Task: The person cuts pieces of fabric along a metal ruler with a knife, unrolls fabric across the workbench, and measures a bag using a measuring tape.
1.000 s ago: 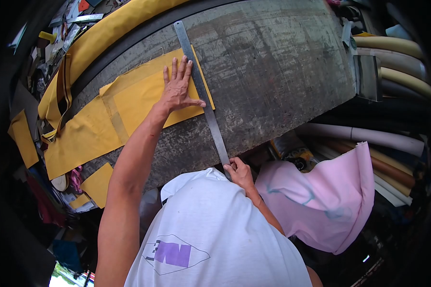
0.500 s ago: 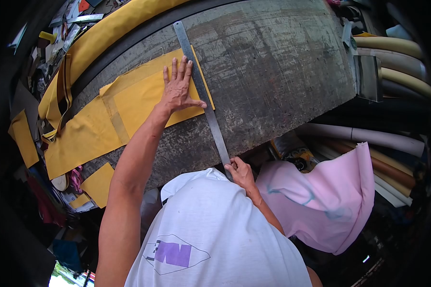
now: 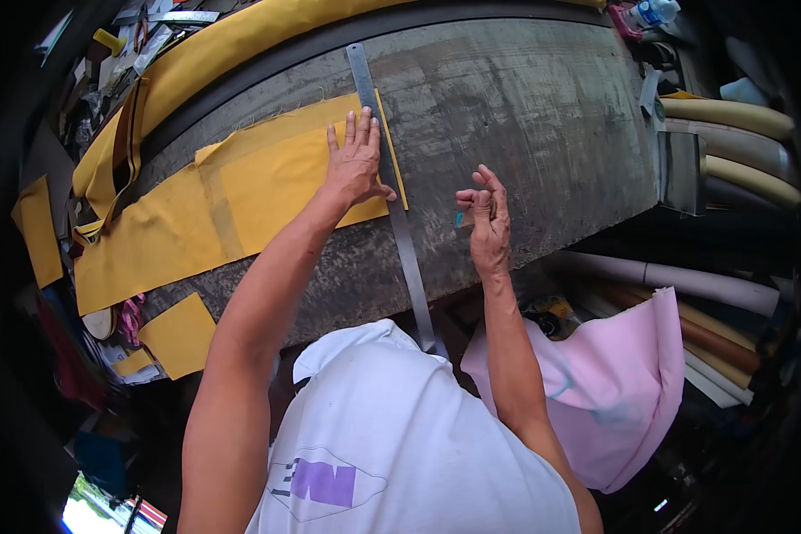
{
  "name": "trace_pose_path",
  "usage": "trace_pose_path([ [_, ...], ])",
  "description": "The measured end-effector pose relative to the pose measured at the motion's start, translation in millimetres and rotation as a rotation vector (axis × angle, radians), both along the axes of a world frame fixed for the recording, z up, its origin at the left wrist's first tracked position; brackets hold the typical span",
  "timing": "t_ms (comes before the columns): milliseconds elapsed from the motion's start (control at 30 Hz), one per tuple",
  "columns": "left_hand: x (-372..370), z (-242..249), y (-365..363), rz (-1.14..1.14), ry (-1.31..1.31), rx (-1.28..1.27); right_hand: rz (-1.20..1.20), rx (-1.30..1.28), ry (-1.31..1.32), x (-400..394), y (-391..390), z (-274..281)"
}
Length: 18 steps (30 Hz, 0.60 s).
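Observation:
My left hand (image 3: 356, 169) lies with outstretched fingers on the yellow material (image 3: 280, 178), its fingertips and thumb against a long metal ruler (image 3: 405, 245). The ruler crosses the material near its right end, so a narrow yellow strip shows beyond it. Its near end reaches past the front table edge to my shirt. Above the bare wood to the right of the ruler, my right hand (image 3: 488, 222) is raised with bent fingers. A small flat teal piece (image 3: 459, 218) shows at its fingers; its kind is too small to make out.
The worn table (image 3: 525, 107) has a long yellow roll (image 3: 231, 53) along its back. A metal bracket (image 3: 683, 169) stands at the right edge. Pink material (image 3: 596, 383) hangs below, beside several stored rolls (image 3: 730, 329). A loose yellow piece (image 3: 182, 334) lies at front left.
My right hand has left the ruler's near end and risen over the table, with the teal piece now visible in it. My left hand still presses the ruler; the view has shifted slightly.

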State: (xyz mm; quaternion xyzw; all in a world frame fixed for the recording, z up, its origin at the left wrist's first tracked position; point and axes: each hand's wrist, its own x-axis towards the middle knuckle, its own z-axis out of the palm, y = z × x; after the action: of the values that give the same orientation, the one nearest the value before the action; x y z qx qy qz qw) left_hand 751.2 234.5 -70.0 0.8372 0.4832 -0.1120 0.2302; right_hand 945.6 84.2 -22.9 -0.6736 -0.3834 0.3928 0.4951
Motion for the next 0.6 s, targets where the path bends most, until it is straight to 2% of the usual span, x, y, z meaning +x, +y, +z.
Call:
trace_pose_path([
  [133,4.4,2.2,1.8,0.004,0.033,0.003,0.069,-0.18,-0.18,3.4,-18.2,-28.0],
  [200,2.2,1.4,-0.1,-0.011,0.032,0.031,0.084,-0.307,-0.209,2.0,-27.6,-19.1],
  [300,-0.9,2.3,0.5,-0.027,0.029,0.054,0.154,-0.257,-0.279,2.9,-24.1,-20.8],
  [400,-3.6,-0.3,-0.6,-0.029,0.003,0.062,-0.019,-0.288,0.063,-21.4,29.7,6.6],
  [500,-1.2,4.1,1.4,0.007,0.007,0.048,0.018,-0.021,0.221,-32.2,83.6,-15.2],
  [600,2.5,5.0,2.5,0.047,-0.009,0.031,-0.052,0.036,0.563,-41.4,122.4,-29.1],
])
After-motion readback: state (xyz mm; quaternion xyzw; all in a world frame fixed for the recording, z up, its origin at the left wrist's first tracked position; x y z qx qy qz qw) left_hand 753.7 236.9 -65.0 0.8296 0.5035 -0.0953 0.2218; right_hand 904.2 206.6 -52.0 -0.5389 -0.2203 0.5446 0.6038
